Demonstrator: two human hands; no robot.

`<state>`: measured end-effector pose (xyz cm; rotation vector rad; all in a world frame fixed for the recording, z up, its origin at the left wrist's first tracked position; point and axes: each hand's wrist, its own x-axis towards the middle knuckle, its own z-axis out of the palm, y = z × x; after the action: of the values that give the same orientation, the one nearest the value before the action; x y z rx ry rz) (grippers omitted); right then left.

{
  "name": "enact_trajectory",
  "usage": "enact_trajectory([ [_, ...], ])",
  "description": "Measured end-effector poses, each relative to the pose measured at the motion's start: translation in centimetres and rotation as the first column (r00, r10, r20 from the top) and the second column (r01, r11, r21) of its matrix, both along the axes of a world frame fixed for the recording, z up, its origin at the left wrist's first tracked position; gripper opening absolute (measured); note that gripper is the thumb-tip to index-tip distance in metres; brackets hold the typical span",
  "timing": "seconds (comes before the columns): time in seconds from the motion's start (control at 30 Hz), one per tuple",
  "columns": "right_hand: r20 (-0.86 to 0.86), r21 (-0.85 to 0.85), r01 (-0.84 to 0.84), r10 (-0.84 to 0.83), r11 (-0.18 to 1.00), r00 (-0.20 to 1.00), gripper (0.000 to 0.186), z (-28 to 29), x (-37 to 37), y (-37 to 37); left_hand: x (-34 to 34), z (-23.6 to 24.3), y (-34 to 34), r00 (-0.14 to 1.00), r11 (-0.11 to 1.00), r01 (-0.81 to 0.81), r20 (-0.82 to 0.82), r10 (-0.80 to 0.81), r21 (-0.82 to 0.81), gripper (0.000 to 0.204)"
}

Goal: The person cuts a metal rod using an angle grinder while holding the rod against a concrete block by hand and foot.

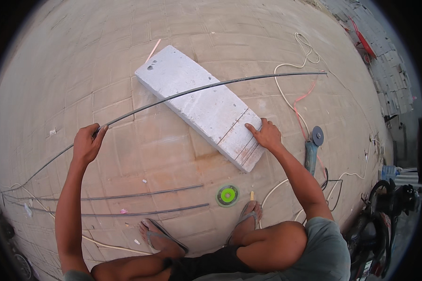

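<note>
My left hand (88,140) is closed on a long thin dark rod (239,78), which arcs over a pale grey concrete block (192,107) lying diagonally on the paving. My right hand (266,133) rests on the block's right end, thumb and fingers apart, beside several dark lines across the surface. An angle grinder (312,154) with a grey disc lies right of that hand. A loose disc with a green centre (228,195) is near my right foot, and two more rods (162,192) lie at lower left. A thin pinkish strip (152,50) sticks out behind the block.
Cream cables (280,86) and a pink cord (305,96) run across the brick paving (103,56) on the right. A red wheelbarrow (363,40) and stacked pavers (391,79) are at upper right. A motorbike (384,220) stands at lower right. My sandalled feet are at the bottom.
</note>
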<state>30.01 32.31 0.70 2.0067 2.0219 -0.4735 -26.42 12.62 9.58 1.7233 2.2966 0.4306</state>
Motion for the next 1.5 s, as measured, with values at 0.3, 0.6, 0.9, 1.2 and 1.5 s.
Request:
enact_trajectory([
  [0.3,-0.251,0.209,-0.924,0.931,0.319,0.265,0.088,1.8,-3.9,-15.3,0.9,0.2,1.6,1.000,1.000,0.013,0.014,-0.013,0.006,0.059],
  [0.6,-0.271,0.203,-0.933,0.933,0.298,0.239,0.024,-0.9,-6.5,-15.1,2.4,-1.1,1.9,0.999,0.999,0.032,0.004,-0.032,0.016,0.057],
  [0.9,-0.445,0.523,-0.486,0.710,0.700,0.545,0.030,-5.2,-25.0,0.8,3.7,-0.2,3.1,1.000,1.000,-0.002,0.006,0.002,0.014,0.058],
  [1.2,-0.384,0.423,0.117,0.061,0.898,0.921,0.094,-2.3,-15.6,6.6,3.5,0.4,1.8,0.999,0.999,0.034,0.029,-0.034,0.019,0.058],
  [1.5,-0.684,-0.077,-0.018,-0.040,0.997,0.728,0.108,-8.4,-14.7,-3.7,4.4,-1.2,2.3,0.999,0.996,0.010,0.039,-0.006,-0.091,0.061],
])
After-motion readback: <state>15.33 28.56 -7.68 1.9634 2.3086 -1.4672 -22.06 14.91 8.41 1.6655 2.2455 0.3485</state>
